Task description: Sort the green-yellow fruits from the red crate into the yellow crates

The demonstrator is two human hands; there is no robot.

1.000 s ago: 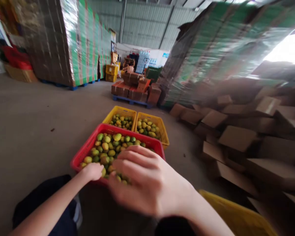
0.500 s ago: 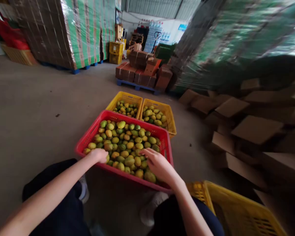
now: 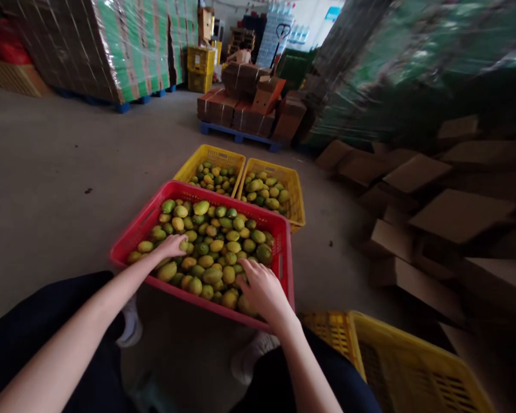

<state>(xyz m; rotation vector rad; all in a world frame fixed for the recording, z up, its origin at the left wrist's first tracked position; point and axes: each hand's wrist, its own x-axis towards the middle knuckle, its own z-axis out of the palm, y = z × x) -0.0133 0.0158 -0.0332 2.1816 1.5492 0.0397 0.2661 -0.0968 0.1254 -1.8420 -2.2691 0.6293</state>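
A red crate full of green-and-yellow lemons stands in front of me between my feet. Over its left half, my left hand has its fingers closed around a lemon. My right hand hovers low over the near right part of the pile, palm down. Its thumb and fingers are apart, and no fruit shows between them. The lemons right under this hand are hidden.
Beyond the red crate are two yellow crates of lemons. At my lower right is another yellow crate. Cardboard boxes are heaped on the right. Boxes on a blue pallet and wrapped stacks stand farther back, near another person.
My left hand has moved farther into the red crate, away from its near rim. The right hand has shifted slightly toward the near side. The camera view has tilted downward.
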